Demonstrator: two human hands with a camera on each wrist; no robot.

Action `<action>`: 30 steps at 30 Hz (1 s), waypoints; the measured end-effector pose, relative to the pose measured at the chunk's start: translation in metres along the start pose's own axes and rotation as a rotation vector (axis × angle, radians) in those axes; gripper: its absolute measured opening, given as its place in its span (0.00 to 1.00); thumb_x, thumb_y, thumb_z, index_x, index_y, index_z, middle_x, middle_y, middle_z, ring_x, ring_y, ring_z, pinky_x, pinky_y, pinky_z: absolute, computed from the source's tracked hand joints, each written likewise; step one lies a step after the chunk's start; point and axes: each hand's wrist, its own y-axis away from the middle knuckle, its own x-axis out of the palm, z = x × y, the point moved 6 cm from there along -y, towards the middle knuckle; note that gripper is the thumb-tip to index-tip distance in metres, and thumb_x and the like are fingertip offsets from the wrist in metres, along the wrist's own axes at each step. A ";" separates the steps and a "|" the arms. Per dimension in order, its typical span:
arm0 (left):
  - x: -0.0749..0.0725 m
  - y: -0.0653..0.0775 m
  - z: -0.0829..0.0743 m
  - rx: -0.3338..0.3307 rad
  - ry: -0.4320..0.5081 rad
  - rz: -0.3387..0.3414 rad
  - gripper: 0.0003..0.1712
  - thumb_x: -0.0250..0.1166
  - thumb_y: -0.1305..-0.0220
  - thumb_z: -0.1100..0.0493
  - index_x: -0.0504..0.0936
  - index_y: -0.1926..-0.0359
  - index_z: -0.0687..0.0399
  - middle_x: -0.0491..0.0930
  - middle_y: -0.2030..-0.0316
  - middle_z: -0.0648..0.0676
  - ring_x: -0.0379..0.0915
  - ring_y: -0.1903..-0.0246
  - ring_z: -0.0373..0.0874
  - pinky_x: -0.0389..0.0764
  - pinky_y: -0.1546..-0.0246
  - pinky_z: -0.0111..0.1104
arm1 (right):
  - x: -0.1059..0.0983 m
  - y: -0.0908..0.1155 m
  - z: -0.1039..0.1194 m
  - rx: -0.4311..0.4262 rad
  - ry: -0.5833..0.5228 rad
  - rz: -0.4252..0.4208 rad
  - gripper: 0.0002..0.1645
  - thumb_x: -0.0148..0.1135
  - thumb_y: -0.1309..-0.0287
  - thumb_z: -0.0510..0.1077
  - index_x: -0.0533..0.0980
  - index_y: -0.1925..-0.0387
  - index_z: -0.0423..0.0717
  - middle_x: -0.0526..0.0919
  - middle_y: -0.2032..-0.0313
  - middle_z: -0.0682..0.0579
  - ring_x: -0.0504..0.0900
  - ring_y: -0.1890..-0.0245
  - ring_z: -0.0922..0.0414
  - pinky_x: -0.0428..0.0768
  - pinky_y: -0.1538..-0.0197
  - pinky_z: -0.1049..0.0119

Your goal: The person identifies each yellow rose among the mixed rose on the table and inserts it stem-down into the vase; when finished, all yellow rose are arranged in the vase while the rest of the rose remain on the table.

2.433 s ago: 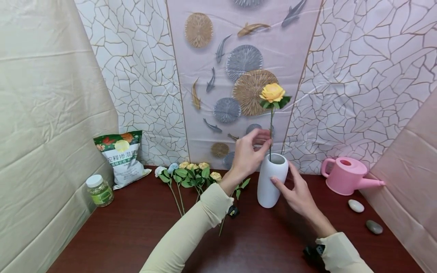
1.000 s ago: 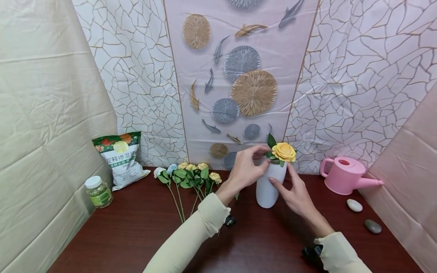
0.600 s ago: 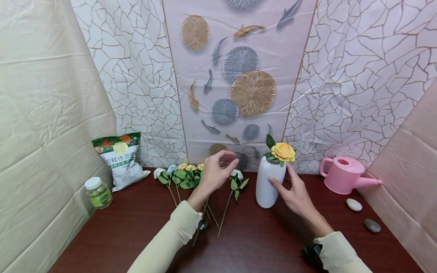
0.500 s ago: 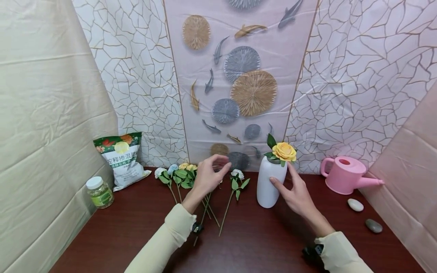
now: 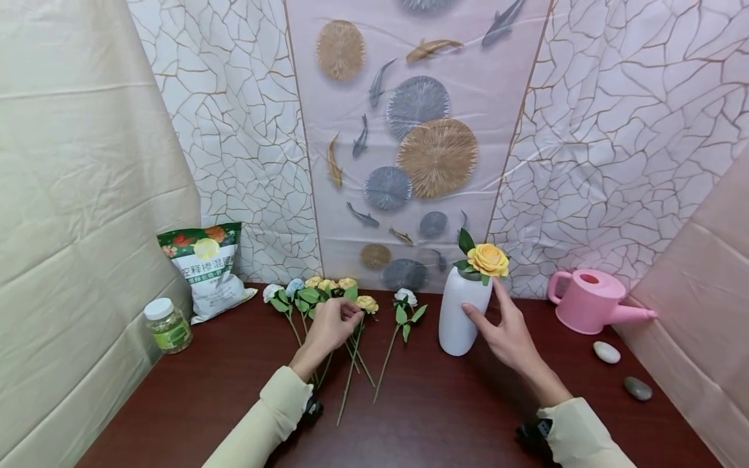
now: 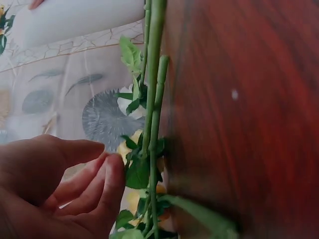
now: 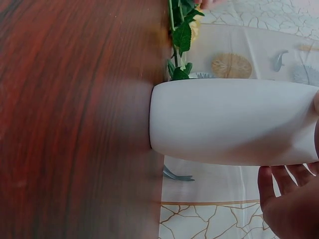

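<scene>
A white vase (image 5: 462, 318) stands upright on the table with one yellow rose (image 5: 488, 260) in it, its bloom and leaves resting over the mouth. My right hand (image 5: 508, 328) holds the vase's right side, thumb in front and fingers behind; in the right wrist view the vase (image 7: 224, 122) looks sideways. My left hand (image 5: 333, 322) is over the lying flowers, loosely curled, fingertips right at a yellow rose (image 5: 367, 303). In the left wrist view the thumb and fingertips come close together beside a green leaf (image 6: 137, 173), short of the stems (image 6: 155, 99).
A white rose (image 5: 405, 298) lies between the left hand and the vase. More yellow, blue and white roses (image 5: 294, 286) lie left. A fertilizer bag (image 5: 209, 273) and a lidded jar (image 5: 170, 326) stand far left. Right are a pink watering can (image 5: 592, 302) and two stones (image 5: 606, 352).
The yellow rose went down into the vase. My left hand let go of it and moved left and down to the lying roses. My right hand stayed on the vase.
</scene>
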 end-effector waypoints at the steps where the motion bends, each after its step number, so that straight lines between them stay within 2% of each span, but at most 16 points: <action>1: -0.002 0.001 0.000 -0.001 -0.013 0.002 0.04 0.69 0.34 0.55 0.88 0.65 0.47 0.85 0.73 0.44 0.79 0.74 0.33 0.83 0.71 0.30 | 0.001 0.000 0.000 -0.001 -0.004 0.003 0.50 0.68 0.36 0.52 0.50 0.22 0.67 0.74 0.33 0.49 0.75 0.36 0.51 0.77 0.38 0.43; 5: -0.011 0.003 -0.004 -0.026 -0.066 0.047 0.07 0.71 0.36 0.54 0.87 0.71 0.48 0.85 0.77 0.45 0.79 0.78 0.36 0.81 0.74 0.30 | 0.002 -0.002 0.000 0.000 -0.012 0.003 0.50 0.68 0.37 0.53 0.50 0.22 0.69 0.73 0.32 0.49 0.73 0.34 0.51 0.75 0.36 0.42; 9: -0.008 0.010 -0.004 -0.112 -0.081 0.216 0.10 0.73 0.38 0.51 0.87 0.73 0.49 0.86 0.79 0.50 0.81 0.80 0.43 0.79 0.78 0.31 | 0.002 -0.003 -0.002 0.000 -0.010 0.000 0.50 0.69 0.37 0.53 0.51 0.22 0.70 0.71 0.31 0.50 0.72 0.32 0.51 0.74 0.35 0.42; 12: -0.002 0.015 -0.006 -0.128 -0.120 0.306 0.10 0.75 0.41 0.51 0.88 0.75 0.49 0.86 0.78 0.50 0.81 0.80 0.45 0.78 0.80 0.32 | 0.001 -0.003 -0.002 0.004 -0.010 0.001 0.50 0.69 0.37 0.53 0.51 0.22 0.68 0.71 0.31 0.49 0.71 0.32 0.50 0.72 0.34 0.40; 16: 0.004 0.018 -0.011 -0.094 -0.191 0.312 0.11 0.80 0.48 0.51 0.86 0.76 0.49 0.82 0.77 0.46 0.76 0.79 0.40 0.78 0.77 0.32 | -0.001 0.000 0.009 0.007 -0.018 0.003 0.50 0.68 0.36 0.52 0.51 0.21 0.64 0.70 0.30 0.46 0.70 0.31 0.48 0.71 0.34 0.38; 22: 0.014 0.020 -0.014 -0.086 -0.172 0.308 0.14 0.82 0.51 0.55 0.87 0.66 0.54 0.82 0.78 0.45 0.77 0.78 0.37 0.80 0.72 0.32 | -0.005 0.005 0.034 -0.003 -0.027 0.012 0.50 0.68 0.36 0.49 0.51 0.21 0.57 0.71 0.31 0.43 0.71 0.32 0.45 0.71 0.35 0.35; 30: 0.022 0.022 -0.014 -0.065 -0.182 0.296 0.15 0.80 0.49 0.57 0.85 0.62 0.53 0.82 0.77 0.44 0.76 0.79 0.35 0.82 0.71 0.33 | 0.000 0.000 0.001 0.011 -0.015 0.006 0.51 0.68 0.36 0.51 0.50 0.21 0.64 0.69 0.29 0.46 0.68 0.30 0.47 0.69 0.33 0.35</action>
